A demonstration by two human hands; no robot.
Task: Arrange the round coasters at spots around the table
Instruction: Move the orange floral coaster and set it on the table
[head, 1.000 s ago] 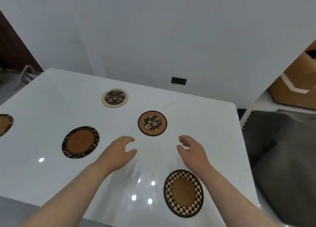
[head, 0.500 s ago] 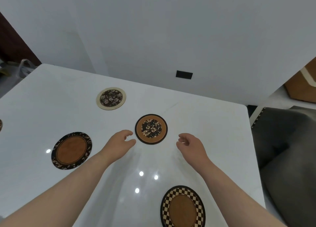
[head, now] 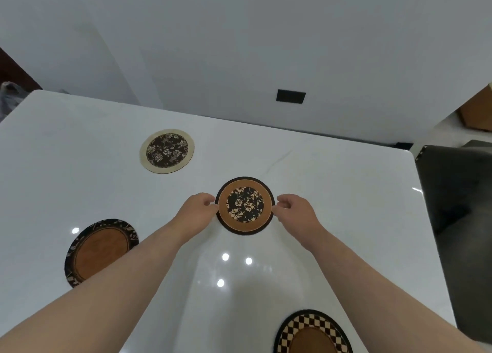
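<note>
Four coasters visible on the table (head: 346, 193). Three look placed: cream-rimmed one (head: 167, 150) upper left, leaf-rimmed one (head: 99, 251) lower left, checkered one (head: 314, 332) bottom right, cut off by the frame edge. All well apart. Brown floral coaster (head: 245, 205) at frame centre is the one in hand: left hand (head: 195, 214) and right hand (head: 296, 214) pinch its opposite edges. Can't tell if it's lifted or flat. Likely last to settle, unless more sit out of view.

From my feed the white marble-look table (head: 332, 193) is glossy, mirroring ceiling lights. The round brown floral coaster (head: 245, 205) looks matt, like printed wood or cork.
</note>
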